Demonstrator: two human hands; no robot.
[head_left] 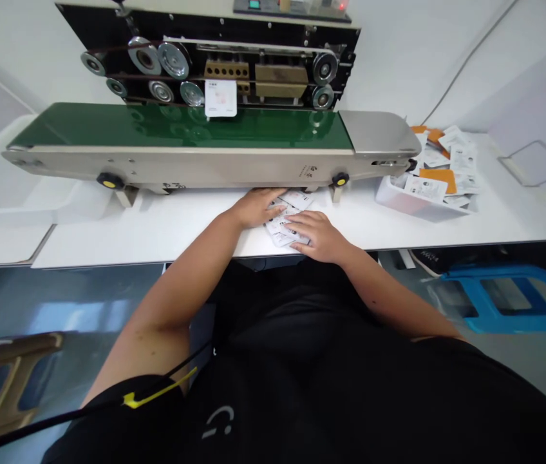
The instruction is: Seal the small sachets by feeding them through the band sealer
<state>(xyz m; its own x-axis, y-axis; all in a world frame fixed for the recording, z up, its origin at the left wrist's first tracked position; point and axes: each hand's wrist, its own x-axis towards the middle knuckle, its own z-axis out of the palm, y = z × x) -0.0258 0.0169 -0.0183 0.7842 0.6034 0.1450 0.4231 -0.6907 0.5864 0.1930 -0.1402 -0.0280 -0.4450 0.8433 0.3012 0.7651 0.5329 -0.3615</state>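
A small pile of white printed sachets (pixel 288 218) lies on the white table (pixel 157 225) in front of the sealing machine. My left hand (pixel 256 206) rests on the pile's left side with its fingers curled over the sachets. On the pile's right side, my right hand (pixel 319 233) lies palm down, fingers pressing the sachets. One white sachet (pixel 220 98) rides upright on the green conveyor belt (pixel 181 125), under the machine's rollers.
The band sealer (pixel 215 64) with wheels and brass blocks stands behind the belt. A white tray (pixel 415 196) of white and orange sachets sits at the right end. A blue stool (pixel 509 296) stands below the table's right edge, a wooden chair (pixel 7 374) at lower left.
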